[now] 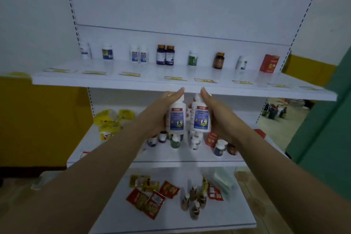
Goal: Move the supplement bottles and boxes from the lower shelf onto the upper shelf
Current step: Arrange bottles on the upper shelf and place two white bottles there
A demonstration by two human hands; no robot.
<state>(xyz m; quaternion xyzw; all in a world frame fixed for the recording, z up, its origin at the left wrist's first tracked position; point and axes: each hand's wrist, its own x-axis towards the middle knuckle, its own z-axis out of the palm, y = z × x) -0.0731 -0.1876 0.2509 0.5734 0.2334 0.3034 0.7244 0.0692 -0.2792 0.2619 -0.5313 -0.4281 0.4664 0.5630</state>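
Note:
My left hand (161, 108) grips a white bottle with a blue label (175, 117). My right hand (214, 112) grips a matching white bottle (201, 118). Both bottles are upright, side by side, just below the front edge of the upper shelf (171, 83). That shelf carries a row of bottles: white ones (138, 56), two dark blue ones (165, 55), a green one (192, 59), a brown one (218, 60) and a red box (269, 63). On the lower shelf (114, 150), behind my hands, stand several small bottles (175, 141) and a red box (211, 138).
Yellow packets (110, 119) lie at the left of the lower shelf. The bottom shelf (117, 214) holds red sachets (148, 201) and small brown bottles (193, 203). Slotted uprights flank the shelves. A green panel (326, 119) stands at the right.

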